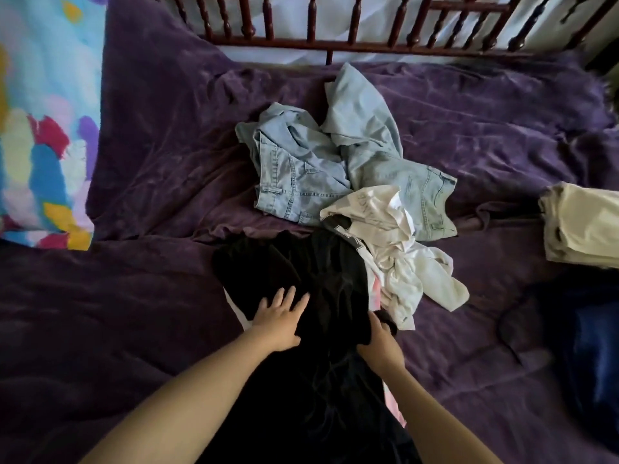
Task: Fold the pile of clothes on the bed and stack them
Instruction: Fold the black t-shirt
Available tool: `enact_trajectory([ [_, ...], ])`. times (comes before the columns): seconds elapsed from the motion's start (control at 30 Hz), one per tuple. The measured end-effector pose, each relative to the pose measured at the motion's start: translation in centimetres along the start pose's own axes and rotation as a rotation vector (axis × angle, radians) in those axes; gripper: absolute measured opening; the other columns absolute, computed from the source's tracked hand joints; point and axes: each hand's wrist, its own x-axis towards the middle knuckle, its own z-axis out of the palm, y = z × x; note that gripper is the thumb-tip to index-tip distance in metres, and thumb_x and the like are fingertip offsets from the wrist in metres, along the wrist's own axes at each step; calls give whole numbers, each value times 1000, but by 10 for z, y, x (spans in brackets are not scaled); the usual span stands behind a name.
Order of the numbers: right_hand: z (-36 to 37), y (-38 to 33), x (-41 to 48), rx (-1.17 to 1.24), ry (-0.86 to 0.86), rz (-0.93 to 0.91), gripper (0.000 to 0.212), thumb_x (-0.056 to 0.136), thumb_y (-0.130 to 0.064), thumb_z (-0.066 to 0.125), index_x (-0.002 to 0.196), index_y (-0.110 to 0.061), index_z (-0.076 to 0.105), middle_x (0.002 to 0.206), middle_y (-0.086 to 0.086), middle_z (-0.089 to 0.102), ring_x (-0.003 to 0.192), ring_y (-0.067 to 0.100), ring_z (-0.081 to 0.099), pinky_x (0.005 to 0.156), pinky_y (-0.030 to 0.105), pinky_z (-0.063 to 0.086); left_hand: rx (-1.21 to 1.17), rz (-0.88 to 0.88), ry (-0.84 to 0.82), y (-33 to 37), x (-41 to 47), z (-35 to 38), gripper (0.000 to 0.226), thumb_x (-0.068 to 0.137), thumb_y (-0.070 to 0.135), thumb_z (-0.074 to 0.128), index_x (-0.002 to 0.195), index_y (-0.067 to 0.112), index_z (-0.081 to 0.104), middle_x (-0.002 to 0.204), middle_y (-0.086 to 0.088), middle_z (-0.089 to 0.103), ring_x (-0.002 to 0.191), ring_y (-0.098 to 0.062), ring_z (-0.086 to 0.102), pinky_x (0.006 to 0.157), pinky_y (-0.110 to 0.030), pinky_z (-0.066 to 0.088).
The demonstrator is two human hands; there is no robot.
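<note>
A black garment (321,272) lies spread on the purple bedspread (134,296), running from mid-bed down to the bottom edge of the view. My left hand (279,316) presses flat on its left side with fingers spread. My right hand (380,343) grips a bunched fold at the garment's right edge. Behind it lies a crumpled white garment (402,262). Farther back sit light blue jeans (294,169) and another pale denim piece (371,128), all unfolded.
A folded cream stack (582,226) sits at the right edge of the bed. Dark blue cloth (589,356) lies below it. A colourful pillow (40,128) fills the left, and a dark wooden spindle rail (335,31) runs along the far side.
</note>
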Motion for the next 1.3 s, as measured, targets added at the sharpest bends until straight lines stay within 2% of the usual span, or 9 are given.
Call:
enact_trajectory([
  [0.17,4,32,-15,65,68,-16,14,86,-20,56,99,-17,58,87,0,64,91,24,63,70,29,41,101,-77,-63,-6,9,20,77,94,33,47,150,23,-5,122,-4,57,122,-24,48,113,-50,13],
  [0.3,-17,50,-30,252,153,-96,1,83,-11,65,83,-11,65,71,-3,59,75,18,58,62,27,37,-214,-159,34,-14,-5,36,39,95,18,42,134,19,40,104,-2,61,87,-17,58,77,-31,48],
  [0.53,-55,92,-51,613,546,66,1,82,-8,67,81,-8,66,73,6,63,79,31,63,58,22,40,-642,-542,452,-60,-72,49,25,92,33,54,109,17,62,101,-8,67,96,-30,62,70,-33,44],
  [0.7,-19,98,-64,439,430,163,13,86,-17,63,88,-4,63,82,13,64,87,34,60,68,35,41,-377,-516,510,-57,-115,79,22,92,36,53,92,16,60,80,-1,67,77,-21,64,58,-28,41],
  [0.87,22,108,-69,-144,-178,247,32,87,-17,53,117,-8,55,114,10,61,104,28,59,75,30,45,-131,-415,-12,-43,-124,118,29,92,45,48,103,20,60,107,4,65,100,-16,62,78,-27,45],
  [0.93,25,100,-73,-257,-216,252,36,86,-18,50,122,-12,52,117,6,57,108,26,57,81,32,48,-171,-385,-149,-39,-123,127,41,88,54,50,110,20,59,111,3,64,103,-15,61,83,-27,46],
  [1.03,20,79,-70,-333,-39,149,40,90,-26,50,128,-15,43,131,6,44,123,26,42,94,36,41,-410,-454,53,-35,-112,118,49,84,66,45,93,20,58,104,0,64,97,-19,61,80,-31,48],
  [1.13,13,52,-61,-303,44,-44,54,92,-35,51,139,-16,35,141,7,35,130,27,33,101,38,37,-476,-522,335,-33,-93,96,50,91,53,44,126,17,47,127,-8,50,117,-27,48,88,-39,44],
  [1.3,21,18,-38,-78,-136,-57,73,91,-31,56,150,-20,14,151,6,27,136,28,29,107,40,33,-343,-228,199,-29,-58,77,73,91,39,52,149,21,12,156,-2,13,140,-23,20,106,-39,33],
])
